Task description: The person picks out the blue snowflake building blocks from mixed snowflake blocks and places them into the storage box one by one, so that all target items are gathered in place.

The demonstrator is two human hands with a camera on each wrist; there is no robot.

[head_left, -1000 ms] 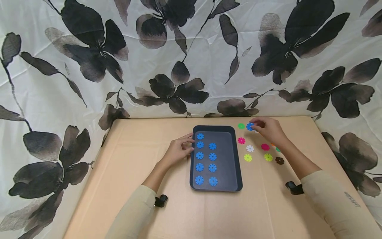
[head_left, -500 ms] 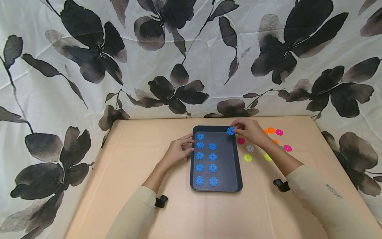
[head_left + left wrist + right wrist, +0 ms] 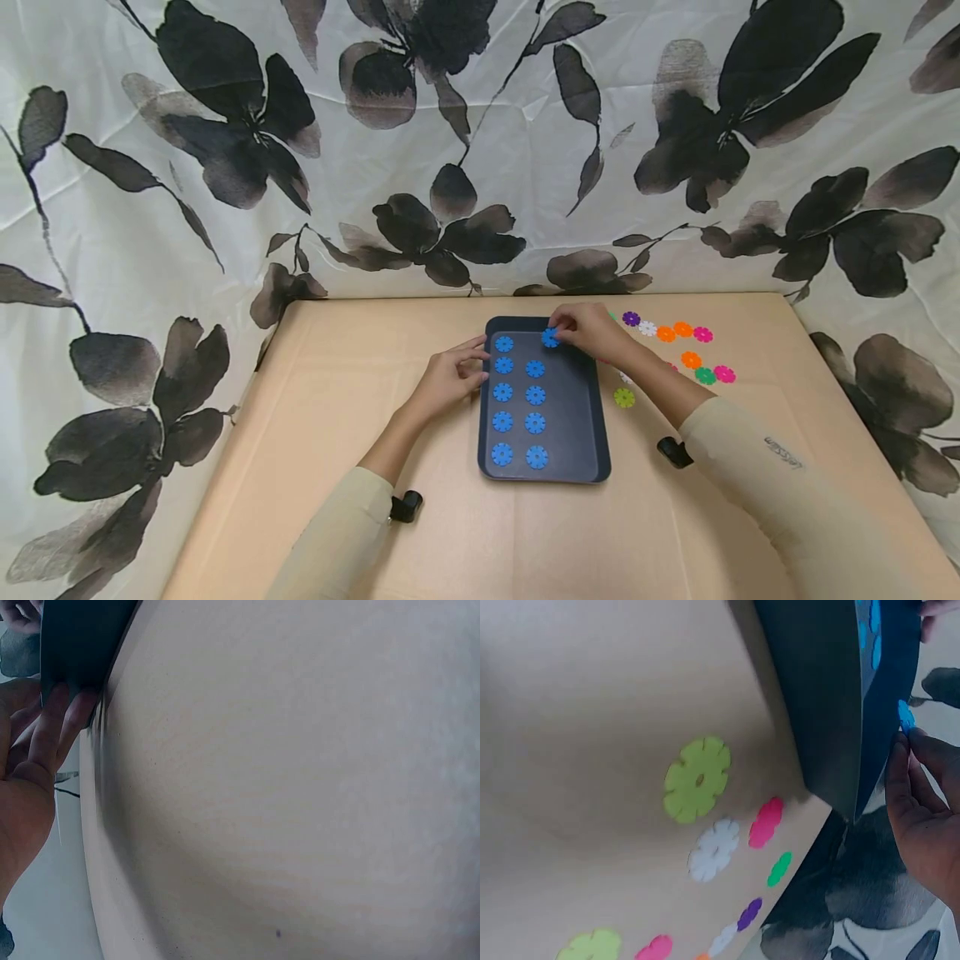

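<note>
Right hand (image 3: 592, 332) pinches a blue disc (image 3: 551, 337) over the far end of the dark tray (image 3: 585, 417), at the head of the second column. Nine blue discs (image 3: 535, 423) lie inside in two columns. Left hand (image 3: 448, 379) rests with curled fingers against the tray's left rim; its grip is partly hidden. Right forearm covers some loose coloured discs (image 3: 691, 360) on the table (image 3: 337, 400); the wrist views are blurred.

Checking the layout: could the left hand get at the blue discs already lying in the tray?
Probably yes: the left hand rests on the tray rim beside the blue discs, with nothing lying between.
</note>
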